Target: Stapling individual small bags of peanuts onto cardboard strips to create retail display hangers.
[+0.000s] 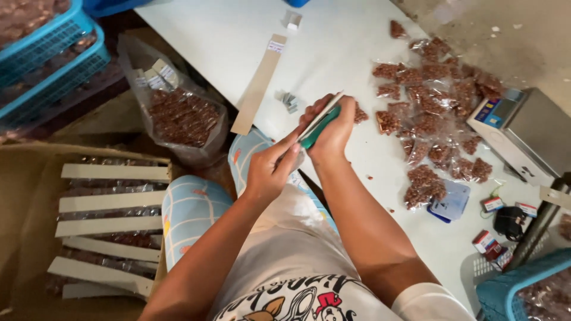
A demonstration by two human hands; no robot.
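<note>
While box (35, 196) holds card strips (113, 172), hands stapling

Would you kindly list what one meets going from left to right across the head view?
Blue crates → cardboard box of strips → clear bag of brown snacks → left hand → right hand holding a green stapler → small snack packets → weighing scale.
</note>
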